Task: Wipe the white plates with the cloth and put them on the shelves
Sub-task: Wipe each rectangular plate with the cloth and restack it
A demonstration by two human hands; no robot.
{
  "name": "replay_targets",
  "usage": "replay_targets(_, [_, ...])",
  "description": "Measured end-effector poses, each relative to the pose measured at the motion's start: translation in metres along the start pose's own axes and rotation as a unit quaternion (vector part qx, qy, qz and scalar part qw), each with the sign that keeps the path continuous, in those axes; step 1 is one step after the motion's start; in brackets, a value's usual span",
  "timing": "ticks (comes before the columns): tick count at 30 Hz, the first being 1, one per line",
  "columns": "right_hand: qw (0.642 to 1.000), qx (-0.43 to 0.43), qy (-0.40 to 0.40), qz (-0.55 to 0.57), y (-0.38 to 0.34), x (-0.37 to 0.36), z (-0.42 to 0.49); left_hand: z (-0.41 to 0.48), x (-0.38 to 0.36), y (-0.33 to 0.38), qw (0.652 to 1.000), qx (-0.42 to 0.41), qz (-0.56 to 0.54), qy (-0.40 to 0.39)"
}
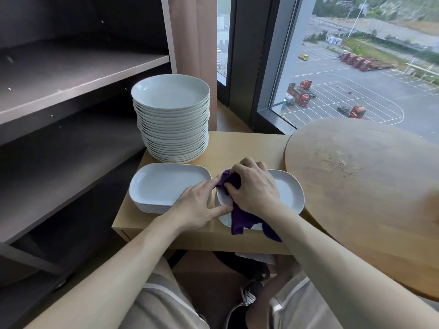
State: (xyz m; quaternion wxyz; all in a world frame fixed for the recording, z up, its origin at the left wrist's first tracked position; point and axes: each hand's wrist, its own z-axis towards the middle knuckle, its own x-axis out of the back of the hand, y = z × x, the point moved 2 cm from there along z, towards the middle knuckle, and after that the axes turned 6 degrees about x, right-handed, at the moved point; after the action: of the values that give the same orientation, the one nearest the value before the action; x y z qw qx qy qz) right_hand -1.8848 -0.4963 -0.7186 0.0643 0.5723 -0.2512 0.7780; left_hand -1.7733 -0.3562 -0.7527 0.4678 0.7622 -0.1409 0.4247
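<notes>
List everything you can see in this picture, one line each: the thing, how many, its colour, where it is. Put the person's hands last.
round plates: one tall stack, white, back of the small table
left oblong plates: one low stack, white, front left of the small table
right oblong plates: one low stack, white, beside the left one
cloth: one, purple, on the right oblong plates
small table: one, light wood, in front of the person
round table: one, brown wood, right
shelves: one unit, dark grey-brown, left
curtain: one, pinkish brown, behind the round plates
window: one, dark frame, rear right
left hand: fingers straight, on the right stack's rim
right hand: grips the cloth
</notes>
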Motion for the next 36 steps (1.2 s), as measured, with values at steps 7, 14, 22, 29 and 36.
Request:
replay_targets(7, [0.996, -0.057, 0.004, -0.074, 0.033, 0.015, -0.005, -0.001, 0.001, 0.001, 0.999, 0.009, 0.035, -0.008])
replay_targets(14, [0.989, -0.088, -0.034, -0.114, 0.073, 0.043, -0.038, -0.003, 0.002, 0.004, 0.999, 0.008, 0.038, 0.01])
replay_targets(22, [0.998, -0.008, -0.047, -0.046, 0.06, 0.045, -0.079, -0.002, 0.0, 0.004, 0.999, 0.012, 0.034, 0.018])
replay_targets(29, [0.994, 0.062, -0.092, 0.01, 0.04, 0.04, -0.068, 0.001, 0.0, -0.002, 1.0, 0.012, 0.017, 0.015])
replay_targets(36, [0.991, 0.079, -0.087, 0.065, 0.009, 0.017, -0.033, 0.0, -0.001, -0.001, 1.0, -0.004, 0.029, 0.01])
